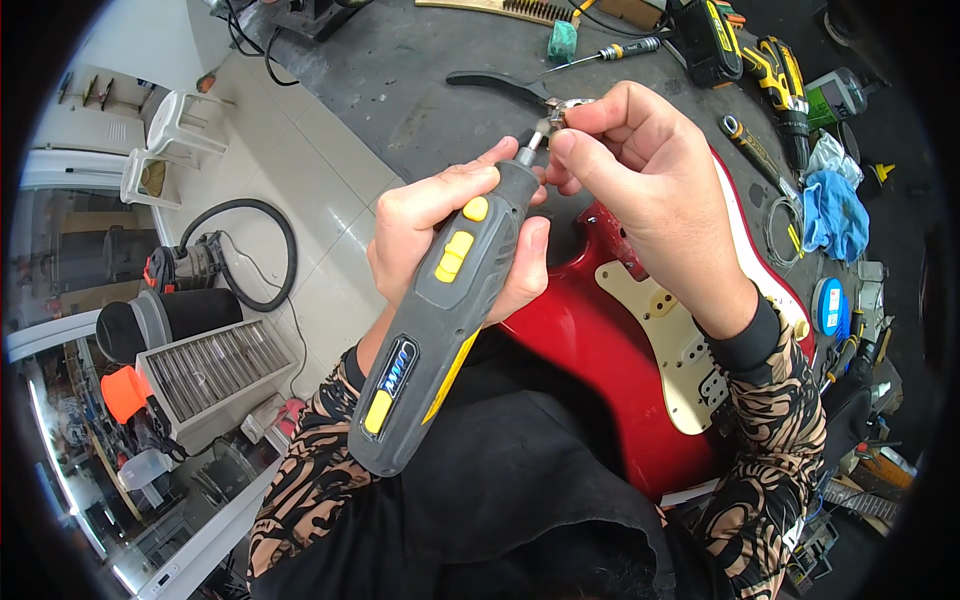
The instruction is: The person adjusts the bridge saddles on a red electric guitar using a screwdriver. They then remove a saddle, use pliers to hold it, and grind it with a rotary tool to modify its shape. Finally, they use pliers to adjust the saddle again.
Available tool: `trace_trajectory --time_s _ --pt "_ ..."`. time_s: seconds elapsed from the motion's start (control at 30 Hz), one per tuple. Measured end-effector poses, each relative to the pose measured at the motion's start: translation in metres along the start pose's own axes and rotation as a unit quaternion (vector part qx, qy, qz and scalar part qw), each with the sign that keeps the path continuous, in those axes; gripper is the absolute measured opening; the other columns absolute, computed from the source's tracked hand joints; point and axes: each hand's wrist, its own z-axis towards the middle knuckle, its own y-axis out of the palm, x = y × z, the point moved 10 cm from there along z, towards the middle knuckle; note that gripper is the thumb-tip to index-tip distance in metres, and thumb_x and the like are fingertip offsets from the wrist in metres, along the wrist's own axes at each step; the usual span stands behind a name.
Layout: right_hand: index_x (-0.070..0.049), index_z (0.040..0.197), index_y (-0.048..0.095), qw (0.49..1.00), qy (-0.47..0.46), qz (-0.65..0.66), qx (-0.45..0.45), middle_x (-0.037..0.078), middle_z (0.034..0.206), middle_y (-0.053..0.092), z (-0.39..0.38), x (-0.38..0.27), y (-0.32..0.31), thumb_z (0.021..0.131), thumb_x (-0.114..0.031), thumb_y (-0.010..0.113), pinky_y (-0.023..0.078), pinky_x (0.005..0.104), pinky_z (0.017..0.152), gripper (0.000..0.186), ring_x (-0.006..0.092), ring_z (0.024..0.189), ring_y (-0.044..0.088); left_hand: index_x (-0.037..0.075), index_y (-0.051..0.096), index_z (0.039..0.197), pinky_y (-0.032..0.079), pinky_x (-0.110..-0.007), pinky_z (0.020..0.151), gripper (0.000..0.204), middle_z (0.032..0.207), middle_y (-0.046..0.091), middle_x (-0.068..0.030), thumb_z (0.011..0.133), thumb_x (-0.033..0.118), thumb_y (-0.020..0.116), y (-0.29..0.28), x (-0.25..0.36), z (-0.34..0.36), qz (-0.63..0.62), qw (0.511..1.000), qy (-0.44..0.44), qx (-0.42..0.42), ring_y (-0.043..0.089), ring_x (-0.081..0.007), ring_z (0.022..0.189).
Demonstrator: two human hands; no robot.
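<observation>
My left hand [425, 215] is wrapped round a grey and yellow cordless rotary tool [430, 310], which slants up and away from me. A small rounded bit [543, 127] sits at its tip. Up at that tip, my right hand [655, 185] pinches a small shiny metal part [566, 106] between thumb and fingers; its exact kind is too small to make out. Bit and part look close together, perhaps touching. Beneath my right wrist lies a red electric guitar body [585, 345] with a cream pickguard [665, 345].
On the dark workbench [400, 105] beyond my hands lie a black-handled tool [495, 80], a screwdriver [630, 49], a green block [562, 43] and a brush [530, 9]. A yellow drill [775, 80] and blue cloth [836, 215] are at right. A vacuum cleaner [185, 270] stands left.
</observation>
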Motion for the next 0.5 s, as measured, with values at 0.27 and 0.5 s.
trace_trajectory --time_s 0.27,0.5 --pt "0.007 0.116 0.066 0.999 0.01 0.03 -0.004 0.011 0.107 0.076 0.001 0.004 -0.002 0.104 -0.01 0.073 0.062 0.0268 0.084 0.022 0.0151 0.095 0.077 -0.004 0.052 0.125 0.064 -0.053 0.101 0.051 0.097 0.075 -0.0168 0.086 0.0 0.085 -0.001 0.002 0.002 0.0 0.999 -0.036 0.005 0.082 -0.0261 0.091" --pt "0.003 0.114 0.069 0.991 0.051 0.12 -0.033 0.008 0.104 0.076 0.003 0.012 0.001 0.102 -0.016 0.076 0.055 0.0266 0.082 0.023 0.013 0.094 0.072 -0.004 0.052 0.125 0.064 -0.054 0.101 0.052 0.099 0.075 -0.0161 0.085 -0.001 0.086 -0.002 0.001 0.001 -0.002 1.0 -0.017 0.005 0.082 -0.0276 0.091"
